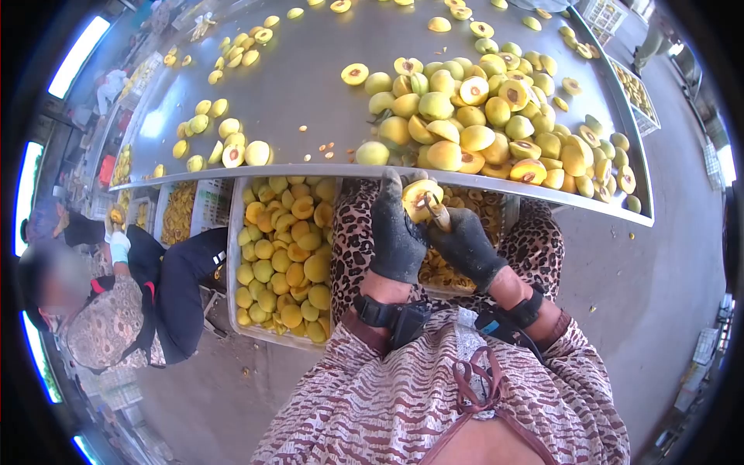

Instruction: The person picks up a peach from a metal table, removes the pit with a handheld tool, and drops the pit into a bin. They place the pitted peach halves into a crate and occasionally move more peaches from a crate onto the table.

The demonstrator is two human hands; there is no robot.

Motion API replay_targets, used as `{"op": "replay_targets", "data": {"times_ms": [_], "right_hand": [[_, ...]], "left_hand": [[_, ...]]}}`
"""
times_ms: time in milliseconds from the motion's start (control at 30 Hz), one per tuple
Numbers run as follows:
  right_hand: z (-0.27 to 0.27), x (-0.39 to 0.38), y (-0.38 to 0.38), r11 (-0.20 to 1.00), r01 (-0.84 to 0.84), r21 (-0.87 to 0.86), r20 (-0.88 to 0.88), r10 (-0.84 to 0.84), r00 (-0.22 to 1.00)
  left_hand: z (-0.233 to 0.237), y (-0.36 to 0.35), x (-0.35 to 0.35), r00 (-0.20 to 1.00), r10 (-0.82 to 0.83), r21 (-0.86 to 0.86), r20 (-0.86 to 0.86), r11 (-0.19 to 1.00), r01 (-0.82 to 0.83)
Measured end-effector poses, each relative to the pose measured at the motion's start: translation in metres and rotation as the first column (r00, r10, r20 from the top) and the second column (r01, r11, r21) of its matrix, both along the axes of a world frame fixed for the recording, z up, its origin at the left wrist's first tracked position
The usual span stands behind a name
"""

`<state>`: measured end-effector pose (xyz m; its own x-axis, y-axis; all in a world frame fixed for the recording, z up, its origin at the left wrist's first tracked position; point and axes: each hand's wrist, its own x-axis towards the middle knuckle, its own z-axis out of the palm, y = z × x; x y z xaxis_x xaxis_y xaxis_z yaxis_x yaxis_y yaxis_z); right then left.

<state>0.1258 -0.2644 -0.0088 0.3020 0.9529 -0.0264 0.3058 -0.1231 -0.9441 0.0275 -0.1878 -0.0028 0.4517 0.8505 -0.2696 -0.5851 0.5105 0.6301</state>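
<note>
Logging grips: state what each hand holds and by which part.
The left hand cups a halved peach by its skin side; the right hand grips a small tool by its handle, tip at the cut face.

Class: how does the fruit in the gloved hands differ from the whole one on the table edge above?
The held fruit is cut open, its centre dark; the edge fruit is whole. The held fruit sits in the left hand; the edge fruit rests on the table. Both are yellow.

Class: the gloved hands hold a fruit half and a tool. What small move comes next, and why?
Probably twist the tool in the right hand to scoop the centre out: the left hand holds the fruit half cut face up, tool tip at its brown middle.
</note>
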Motion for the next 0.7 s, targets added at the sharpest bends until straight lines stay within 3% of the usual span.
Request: {"op": "replay_targets", "data": {"times_ms": [167,200,233,267,300,333,433,467,567,600,633,700], "right_hand": [[-0.012,-0.014,0.005,0.999,0.045,0.008,-0.015,-0.045,0.999],[-0.015,-0.015,0.006,1.000,0.031,0.005,-0.015,-0.031,0.999],[-0.019,-0.014,0.007,0.997,0.049,0.053,0.007,-0.049,0.999],[-0.023,-0.013,0.014,0.993,0.048,0.111,0.023,-0.051,0.998],[-0.034,-0.011,0.018,0.958,0.037,0.284,0.107,-0.070,0.992],[-0.030,-0.010,0.021,0.958,0.032,0.285,0.169,-0.083,0.982],[-0.025,-0.009,0.024,0.990,-0.008,0.140,0.003,0.008,1.000],[-0.025,-0.014,0.023,0.990,-0.026,0.141,0.001,0.026,1.000],[0.001,-0.020,0.010,0.990,-0.108,0.094,-0.024,0.110,0.994],[0.015,-0.022,0.008,0.991,-0.131,-0.027,-0.176,0.125,0.976],[0.027,-0.023,0.006,0.976,-0.164,-0.147,-0.326,0.109,0.939],[0.042,-0.021,0.002,0.947,-0.203,-0.250,-0.394,0.092,0.914]], "left_hand": [[0.002,0.004,-0.003,0.997,0.053,0.084,-0.051,0.995,-0.049],[0.003,0.004,-0.004,0.984,0.074,0.253,-0.164,0.967,-0.031],[0.002,0.004,0.000,0.994,0.107,0.088,-0.035,0.991,-0.103],[-0.002,0.004,0.004,0.965,0.211,0.307,-0.155,0.939,-0.156],[-0.007,0.004,0.008,0.904,0.341,0.514,-0.258,0.841,-0.170],[-0.007,0.004,0.009,0.937,0.292,0.440,-0.190,0.879,-0.185],[0.009,0.004,0.001,0.978,0.198,0.306,-0.072,0.937,-0.167],[0.011,0.005,0.000,0.964,0.260,0.439,-0.061,0.874,-0.209],[0.032,0.000,-0.010,0.964,0.242,0.369,-0.107,0.910,-0.188],[0.028,0.000,-0.012,0.918,0.343,0.548,-0.199,0.816,-0.186],[0.032,-0.001,-0.015,0.918,0.341,0.549,-0.200,0.816,-0.184],[0.046,-0.006,-0.021,0.937,0.294,0.462,-0.191,0.869,-0.178]]}}
